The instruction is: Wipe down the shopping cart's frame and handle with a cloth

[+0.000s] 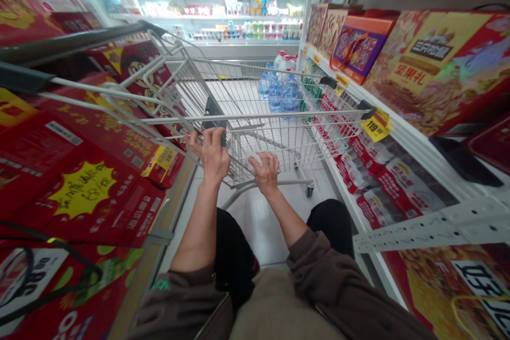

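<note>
A wire shopping cart stands side-on before me, its black-gripped handle to the left. My left hand has its fingers curled over the cart's side wires, near a dark grey panel. Lower and to the right, my right hand is closed against the lower wires of the basket. A pale, crumpled thing shows under its fingers; its kind is too unclear to name. The wires partly hide behind both hands.
Red gift boxes are stacked close on the left. A shelf on the right holds nut gift boxes above wrapped bottle packs. Large water bottles stand on the floor beyond the cart, before a lit refrigerated display.
</note>
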Demonstrator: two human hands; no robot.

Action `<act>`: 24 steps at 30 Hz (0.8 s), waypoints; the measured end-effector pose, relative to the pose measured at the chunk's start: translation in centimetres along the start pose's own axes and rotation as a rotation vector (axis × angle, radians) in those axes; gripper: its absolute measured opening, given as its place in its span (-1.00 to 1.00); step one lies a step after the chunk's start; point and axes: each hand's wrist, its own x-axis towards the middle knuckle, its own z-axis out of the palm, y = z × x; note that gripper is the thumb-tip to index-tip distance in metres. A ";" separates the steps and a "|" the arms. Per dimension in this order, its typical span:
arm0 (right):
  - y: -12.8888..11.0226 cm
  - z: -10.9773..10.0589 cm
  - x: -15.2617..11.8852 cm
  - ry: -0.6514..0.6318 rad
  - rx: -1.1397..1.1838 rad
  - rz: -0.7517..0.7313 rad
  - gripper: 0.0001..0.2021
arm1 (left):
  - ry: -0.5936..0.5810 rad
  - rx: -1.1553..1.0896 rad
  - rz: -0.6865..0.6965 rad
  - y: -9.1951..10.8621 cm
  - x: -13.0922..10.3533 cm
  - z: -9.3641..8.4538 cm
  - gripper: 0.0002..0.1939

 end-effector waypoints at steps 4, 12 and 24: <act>0.0 -0.7 0.2 0.047 0.027 0.008 -0.57 | 0.112 0.047 -0.078 1.3 -0.7 0.3 -0.49; -0.5 -3.0 2.5 0.211 0.014 -0.065 -0.63 | 0.155 0.021 0.077 4.4 1.1 0.1 -0.51; -0.2 -0.6 6.2 0.179 -0.018 -0.027 -0.80 | -0.113 0.035 0.256 5.6 5.6 1.3 -0.60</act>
